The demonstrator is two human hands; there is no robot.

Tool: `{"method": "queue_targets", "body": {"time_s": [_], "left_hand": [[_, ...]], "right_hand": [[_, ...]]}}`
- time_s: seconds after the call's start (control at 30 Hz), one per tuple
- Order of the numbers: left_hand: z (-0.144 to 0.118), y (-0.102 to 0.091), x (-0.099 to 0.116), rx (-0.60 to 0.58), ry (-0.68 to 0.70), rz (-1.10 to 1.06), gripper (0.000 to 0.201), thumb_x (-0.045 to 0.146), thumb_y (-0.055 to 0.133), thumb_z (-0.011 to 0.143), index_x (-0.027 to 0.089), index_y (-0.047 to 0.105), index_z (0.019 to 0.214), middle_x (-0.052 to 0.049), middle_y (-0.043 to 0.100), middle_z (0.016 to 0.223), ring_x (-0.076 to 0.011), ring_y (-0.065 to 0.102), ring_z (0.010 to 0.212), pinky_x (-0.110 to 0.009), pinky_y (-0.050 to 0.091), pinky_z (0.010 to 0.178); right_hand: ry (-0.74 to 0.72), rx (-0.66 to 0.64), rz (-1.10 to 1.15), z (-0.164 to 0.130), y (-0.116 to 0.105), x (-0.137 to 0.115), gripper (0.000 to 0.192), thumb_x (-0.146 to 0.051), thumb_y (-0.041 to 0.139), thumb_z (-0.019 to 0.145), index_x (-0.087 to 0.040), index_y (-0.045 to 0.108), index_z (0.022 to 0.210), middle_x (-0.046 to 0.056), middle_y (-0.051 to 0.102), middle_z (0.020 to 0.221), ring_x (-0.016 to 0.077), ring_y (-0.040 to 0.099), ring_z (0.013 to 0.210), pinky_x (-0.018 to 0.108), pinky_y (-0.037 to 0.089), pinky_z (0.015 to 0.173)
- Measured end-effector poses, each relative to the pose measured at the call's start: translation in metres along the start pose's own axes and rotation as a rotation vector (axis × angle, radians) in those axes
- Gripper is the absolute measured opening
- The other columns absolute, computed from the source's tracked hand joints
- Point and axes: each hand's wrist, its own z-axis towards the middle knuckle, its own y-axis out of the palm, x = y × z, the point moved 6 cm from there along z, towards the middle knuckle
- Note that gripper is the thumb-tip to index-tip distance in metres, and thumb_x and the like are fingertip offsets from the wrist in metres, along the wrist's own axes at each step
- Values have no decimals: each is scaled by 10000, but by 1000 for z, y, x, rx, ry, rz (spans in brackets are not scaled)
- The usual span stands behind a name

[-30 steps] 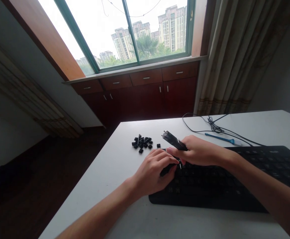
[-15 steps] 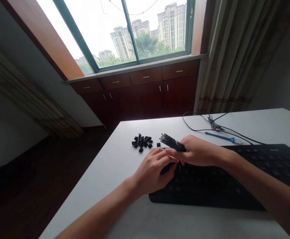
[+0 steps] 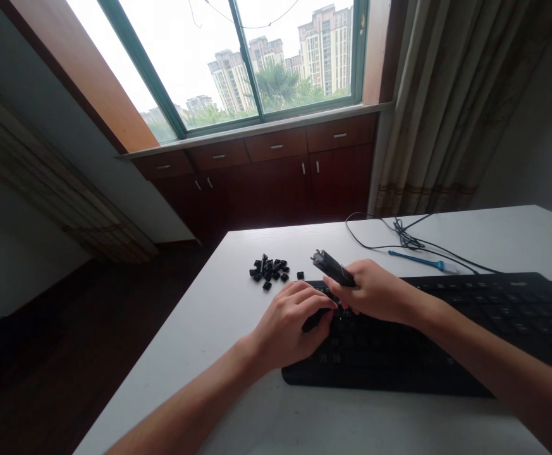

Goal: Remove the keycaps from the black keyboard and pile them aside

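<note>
A black keyboard [image 3: 389, 370] lies on the white table, some of its left-end keys without caps. My right hand [image 3: 373, 287] is closed around a black keycap puller [image 3: 333, 268], its thick body pointing up and left with metal prongs at the top end. Thin wire shows beneath that hand, close to the keys. My left hand [image 3: 294, 322] rests over the keyboard's left end, thumb and forefinger pinched together by the wire; whatever they grip is too small to make out. A pile of loose black keycaps [image 3: 269, 268] sits beyond it, with a single keycap [image 3: 300, 275] to the right.
Behind the keyboard lie a blue brush [image 3: 415, 259] and a tangled black cable [image 3: 403, 235]. The white table [image 3: 200, 347] has its left edge beside my left forearm. A wooden cabinet [image 3: 266, 183] stands under the window, past the table's far edge.
My right hand has shifted slightly right, and its thumb has come away from my left hand's fingers. The puller's top end has swung to the right. My left hand stays nearly in place.
</note>
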Motion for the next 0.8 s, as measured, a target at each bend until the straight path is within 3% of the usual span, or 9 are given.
{"method": "queue_targets", "body": {"time_s": [0.13,0.33,0.43,0.53,0.67,0.8], "left_hand": [[-1,0,-1,1,-8,-4,174,139,591,893,188,670,1039,-62,742,945,-214,644,876,-383,527,817],[-2,1,-1,-2,-19,4,181,143,581,897,199,670,1044,-57,732,936,-214,634,865,-386,527,815],[-1,1,0,-32,-53,-9,232,143,577,861,201,649,1074,-71,716,995,-229,627,895,-403,536,831],[-1,1,3,-42,-121,-29,465,171,602,795,176,555,1258,-122,651,1180,-281,605,1060,-468,526,951],[2,6,13,-70,-124,-47,748,206,622,777,143,345,1469,-182,467,1465,-355,414,1388,-560,363,1174],[7,20,19,-182,-144,-19,628,232,572,886,137,349,1466,-189,400,1543,-337,325,1475,-567,285,1232]], "right_hand": [[-66,186,-87,-9,0,-5,363,-277,545,883,-172,530,537,-26,513,491,110,471,495,237,334,508],[140,294,85,-13,8,5,502,-358,477,954,-179,544,490,4,569,437,131,548,425,240,415,510],[147,334,114,-17,11,6,532,-404,478,965,-186,531,483,3,564,430,134,553,414,241,438,512],[106,376,146,-21,12,6,518,-413,472,975,-187,545,515,-2,563,436,131,563,427,231,461,528],[180,388,235,-22,13,11,465,-408,522,938,-181,573,535,3,570,430,126,550,393,213,457,451],[340,284,358,-20,19,17,424,-432,546,899,-173,595,566,16,588,437,137,544,350,194,392,307]]}}
